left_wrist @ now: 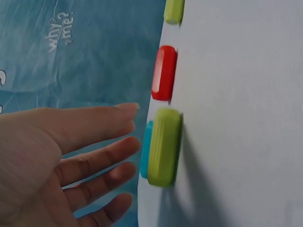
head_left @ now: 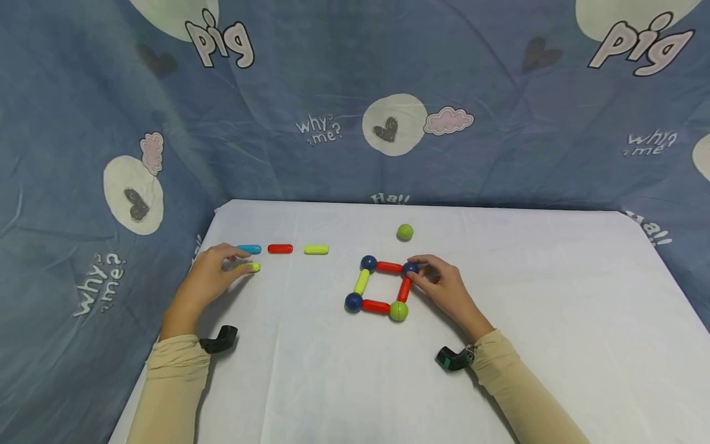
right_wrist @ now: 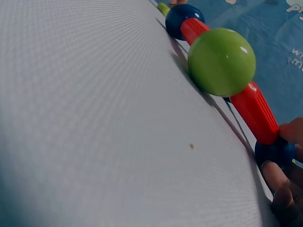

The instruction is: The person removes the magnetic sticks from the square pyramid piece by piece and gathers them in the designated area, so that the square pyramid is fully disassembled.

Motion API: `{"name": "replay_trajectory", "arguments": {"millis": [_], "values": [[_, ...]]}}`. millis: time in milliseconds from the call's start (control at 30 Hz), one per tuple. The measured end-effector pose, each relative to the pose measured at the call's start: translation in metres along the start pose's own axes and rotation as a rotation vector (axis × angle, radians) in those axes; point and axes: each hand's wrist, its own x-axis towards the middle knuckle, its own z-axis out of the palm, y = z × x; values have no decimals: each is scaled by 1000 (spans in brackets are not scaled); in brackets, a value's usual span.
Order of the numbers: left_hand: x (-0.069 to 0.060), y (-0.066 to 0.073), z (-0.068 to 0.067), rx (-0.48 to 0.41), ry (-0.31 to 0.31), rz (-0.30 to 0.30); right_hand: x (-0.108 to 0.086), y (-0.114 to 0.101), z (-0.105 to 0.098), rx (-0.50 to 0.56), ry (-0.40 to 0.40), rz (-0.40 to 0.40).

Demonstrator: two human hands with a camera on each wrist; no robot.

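Observation:
A square of rods and balls lies on the white table, right of centre in the head view. Its sides are red rods (head_left: 377, 306) and one yellow-green rod (head_left: 362, 282), with dark blue balls and a green ball (head_left: 399, 311) at the corners. My right hand (head_left: 444, 287) pinches the dark blue ball (right_wrist: 274, 153) at the far right corner between thumb and fingers. Over at the left, my left hand (head_left: 208, 277) has its fingers extended beside a loose yellow-green rod (left_wrist: 164, 146). In the left wrist view a gap shows between fingertips and rod. A blue rod (head_left: 249, 249) lies just behind it.
A red rod (head_left: 280, 248) and another yellow-green rod (head_left: 316, 250) continue the row to the right of the blue one. A loose green ball (head_left: 405, 232) sits beyond the square. Blue printed cloth (head_left: 310, 166) hangs behind the white table (head_left: 310, 382) and at its left.

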Motion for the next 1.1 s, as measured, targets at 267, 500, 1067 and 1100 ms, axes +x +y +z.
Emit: {"name": "replay_trajectory", "arguments": {"millis": [267,500,1067,1100], "values": [[2,29,6,-29,90,98,1,1,1,42,-4,-37],[0,79,35,-29,37,207,-1,1,1,34,-47,-58],[-31,162,115,71,-236,428,-3,-2,6,123,-198,-282],[-32,163,118,82,-236,430,-3,-2,6,125,-212,-290]]}}
